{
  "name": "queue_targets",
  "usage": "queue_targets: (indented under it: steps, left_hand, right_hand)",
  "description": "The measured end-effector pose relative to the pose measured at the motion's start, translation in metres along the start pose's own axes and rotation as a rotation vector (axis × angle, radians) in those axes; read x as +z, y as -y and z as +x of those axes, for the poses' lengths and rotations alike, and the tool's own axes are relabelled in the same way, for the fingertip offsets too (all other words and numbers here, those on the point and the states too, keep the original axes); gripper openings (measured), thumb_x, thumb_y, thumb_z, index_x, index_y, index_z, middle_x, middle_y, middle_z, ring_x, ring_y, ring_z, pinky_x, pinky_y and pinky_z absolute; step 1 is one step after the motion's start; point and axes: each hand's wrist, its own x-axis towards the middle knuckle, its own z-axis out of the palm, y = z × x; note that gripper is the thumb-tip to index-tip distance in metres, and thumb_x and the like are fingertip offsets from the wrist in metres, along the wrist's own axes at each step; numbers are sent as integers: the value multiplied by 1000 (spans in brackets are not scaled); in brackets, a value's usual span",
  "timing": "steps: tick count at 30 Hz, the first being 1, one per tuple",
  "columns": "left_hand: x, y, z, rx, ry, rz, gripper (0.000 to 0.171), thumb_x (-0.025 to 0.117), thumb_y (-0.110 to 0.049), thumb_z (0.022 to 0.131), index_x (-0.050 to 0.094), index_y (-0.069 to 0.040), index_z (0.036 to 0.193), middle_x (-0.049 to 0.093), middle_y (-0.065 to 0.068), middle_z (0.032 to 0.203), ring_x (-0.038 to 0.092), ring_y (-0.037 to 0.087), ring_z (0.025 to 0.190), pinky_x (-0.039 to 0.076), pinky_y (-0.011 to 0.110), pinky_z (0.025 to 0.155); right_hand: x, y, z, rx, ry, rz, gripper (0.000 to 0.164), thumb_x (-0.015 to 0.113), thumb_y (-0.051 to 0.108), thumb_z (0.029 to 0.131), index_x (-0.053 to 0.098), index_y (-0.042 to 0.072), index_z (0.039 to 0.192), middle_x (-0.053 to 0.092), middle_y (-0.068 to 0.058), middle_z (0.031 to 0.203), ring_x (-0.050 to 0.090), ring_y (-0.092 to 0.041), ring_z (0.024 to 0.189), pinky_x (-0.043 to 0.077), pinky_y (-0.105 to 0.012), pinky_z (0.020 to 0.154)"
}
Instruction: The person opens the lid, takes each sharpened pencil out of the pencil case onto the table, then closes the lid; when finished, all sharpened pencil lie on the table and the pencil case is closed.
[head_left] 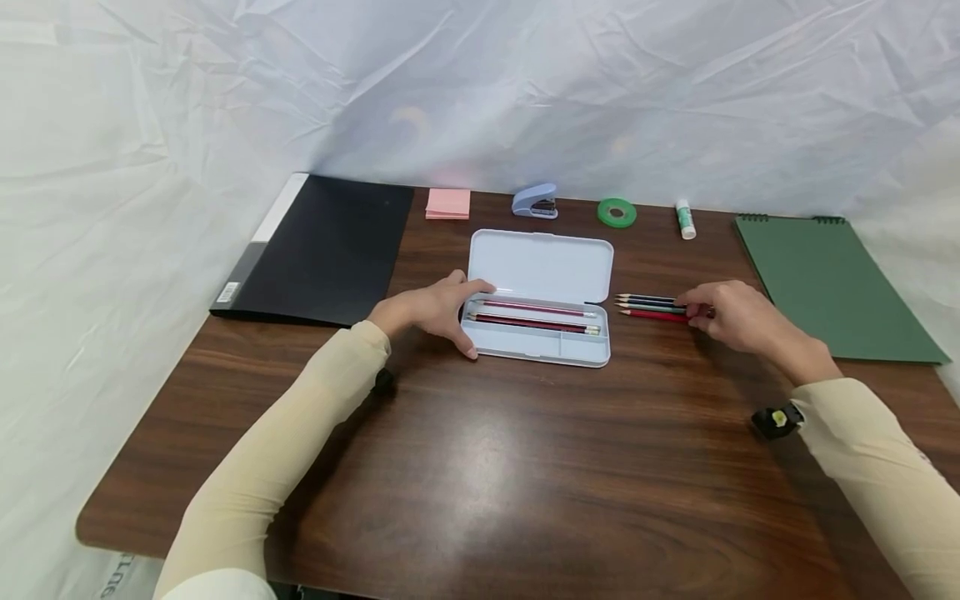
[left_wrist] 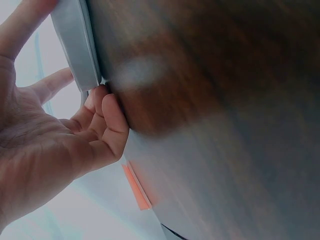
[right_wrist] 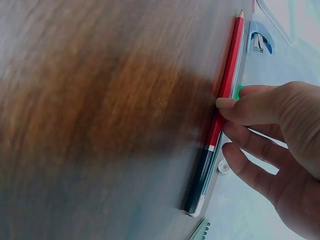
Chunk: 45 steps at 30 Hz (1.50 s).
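A white pencil case (head_left: 517,340) lies with its lid (head_left: 542,265) raised. Dark red pencils (head_left: 534,323) with white ends are in its rear compartment. My left hand (head_left: 438,310) grips the case's left end, thumb at the front corner and forefinger by the hinge side; curled fingers (left_wrist: 114,117) show against the end in the left wrist view. Right of the case, my right hand (head_left: 731,315) pinches a row of several pencils lying side by side. Its thumb is at the red pencil (right_wrist: 230,75), nearest me, and its forefinger reaches over the dark pencils (head_left: 643,298).
Along the back are pink sticky notes (head_left: 448,204), a light blue stapler (head_left: 535,200), green tape (head_left: 617,212) and a glue stick (head_left: 686,220). A black folder (head_left: 330,250) lies left, a green spiral pad (head_left: 832,283) right. White sheeting (head_left: 525,92) hangs behind the wooden table (head_left: 480,500).
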Motion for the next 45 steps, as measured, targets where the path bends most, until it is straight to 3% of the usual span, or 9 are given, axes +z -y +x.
queue_targets:
  steps: [23,30,35,41,45]
  left_hand:
    - [-2,-1,-2,8,-3,4,104,89,-36,73,29,-22,156,37,15,128,42,27,115,40,39,95]
    - [-2,0,-1,9,0,2,103,89,-37,73,29,-22,156,37,15,129,42,27,116,40,40,97]
    - [-1,-1,-2,1,2,7,103,89,-37,74,29,-22,156,36,14,128,42,27,116,40,39,96]
    - [-1,0,-2,-1,-3,11,103,89,-37,74,29,-23,156,36,14,128,42,27,116,40,39,95]
    - [0,1,-2,5,-2,6,103,89,-37,73,29,-22,156,36,14,128,42,27,116,40,39,96]
  right_hand:
    - [0,3,5,34,-50,-63,31,74,-4,82,70,-3,114,66,-13,94,62,-29,83,50,-50,72]
    - [-3,8,5,-13,-109,-29,31,75,-2,82,71,0,113,68,-14,99,62,-28,84,49,-50,74]
    - [-4,25,15,-54,-129,63,38,75,-1,83,67,0,120,70,-17,110,64,-28,90,51,-50,78]
    - [-7,60,37,-113,-68,206,41,73,1,88,63,0,128,71,-17,111,68,-29,96,54,-49,81]
    - [-5,85,52,-183,-27,233,40,71,3,89,63,1,129,72,-17,110,70,-28,96,55,-48,81]
